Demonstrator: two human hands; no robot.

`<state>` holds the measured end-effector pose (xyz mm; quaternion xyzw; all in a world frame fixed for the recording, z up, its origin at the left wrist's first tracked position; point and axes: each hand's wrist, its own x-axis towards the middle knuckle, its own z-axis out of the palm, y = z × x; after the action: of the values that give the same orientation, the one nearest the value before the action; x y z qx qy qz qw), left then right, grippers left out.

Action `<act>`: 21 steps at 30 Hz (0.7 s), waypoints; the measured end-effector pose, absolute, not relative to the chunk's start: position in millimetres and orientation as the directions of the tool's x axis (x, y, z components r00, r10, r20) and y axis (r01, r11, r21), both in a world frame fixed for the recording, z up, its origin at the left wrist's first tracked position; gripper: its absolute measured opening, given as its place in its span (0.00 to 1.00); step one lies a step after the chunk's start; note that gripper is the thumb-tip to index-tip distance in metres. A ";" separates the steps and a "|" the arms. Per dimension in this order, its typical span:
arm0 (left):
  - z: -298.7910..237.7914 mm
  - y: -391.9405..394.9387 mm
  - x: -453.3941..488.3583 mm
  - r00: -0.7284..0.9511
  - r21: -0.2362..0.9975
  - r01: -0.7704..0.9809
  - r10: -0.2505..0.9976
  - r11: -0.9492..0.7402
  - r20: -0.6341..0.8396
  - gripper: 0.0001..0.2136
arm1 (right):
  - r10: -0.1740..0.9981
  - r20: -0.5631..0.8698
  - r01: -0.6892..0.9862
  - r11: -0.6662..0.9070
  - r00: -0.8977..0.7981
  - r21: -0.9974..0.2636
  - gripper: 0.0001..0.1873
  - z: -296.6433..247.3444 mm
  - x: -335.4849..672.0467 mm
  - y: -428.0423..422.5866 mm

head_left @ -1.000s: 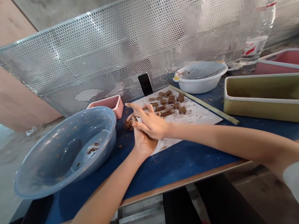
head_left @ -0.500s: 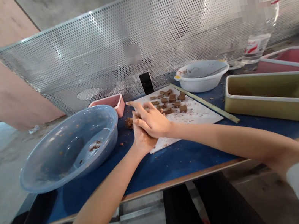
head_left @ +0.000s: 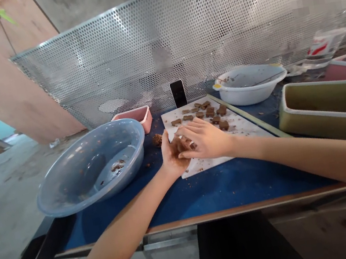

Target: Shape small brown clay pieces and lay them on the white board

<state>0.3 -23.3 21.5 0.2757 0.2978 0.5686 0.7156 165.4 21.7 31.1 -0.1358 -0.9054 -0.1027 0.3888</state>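
Note:
My left hand (head_left: pixel 170 156) is cupped upward at the left edge of a white board (head_left: pixel 246 127) and holds a lump of brown clay (head_left: pixel 180 144). My right hand (head_left: pixel 206 139) lies across it, fingers pressed on the lump. Several small brown clay blocks (head_left: pixel 210 111) lie on the far part of the board. A small brown clod (head_left: pixel 157 140) sits on the blue table (head_left: pixel 222 183) just left of my hands.
A big blue basin (head_left: pixel 89 171) with crumbs stands at the left, a pink tray (head_left: pixel 135 114) behind it. A phone (head_left: pixel 178 93) leans on the perforated metal screen. A white bowl (head_left: pixel 248 85), a stick (head_left: pixel 244 114), a yellow-green tray (head_left: pixel 334 112) and a bottle (head_left: pixel 325 42) are at the right.
My right hand has slid back over my left palm, from stretched forward to pressing on the clay lump. The view has shifted left, so everything sits further right.

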 end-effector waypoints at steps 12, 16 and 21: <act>17.1 -16.6 7.7 0.189 0.844 -0.508 0.979 0.169 -0.083 0.27 | 0.407 0.686 0.218 0.911 -0.603 -0.349 0.11 0.7 189.1 6.8; 9.2 -14.0 7.5 0.093 0.963 -0.222 0.979 -0.155 0.180 0.20 | 0.661 0.572 0.164 0.712 -0.487 -0.683 0.16 -2.8 205.1 13.5; 10.0 -18.6 1.9 0.141 0.929 0.147 0.937 -0.340 0.320 0.13 | 0.792 0.482 0.072 0.543 -0.375 -0.837 0.19 -18.3 212.5 19.8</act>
<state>1.9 -18.6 10.0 0.6452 0.4198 0.5035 0.3923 212.5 19.8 -18.3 -0.2926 -0.7378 0.3781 0.4765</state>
